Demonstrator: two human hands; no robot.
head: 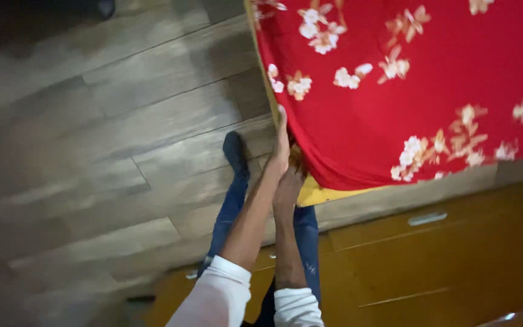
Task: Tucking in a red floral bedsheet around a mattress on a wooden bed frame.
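Both hands meet at the middle of the frame, at the corner of a mattress. The left hand lies flat with fingers stretched up along the edge of the red flowered sheet; the right hand is tucked just beneath it, seemingly pinching the cloth, though its fingers are partly hidden. The sheet fills the upper right, drawn over a yellow mattress whose corner peeks out below it. I judge the cloth light, soft and limp, best gripped by the hem at the corner; the mattress looks bulky and springy. Wooden floor spreads to the left, and an orange drawer front sits at the lower right.
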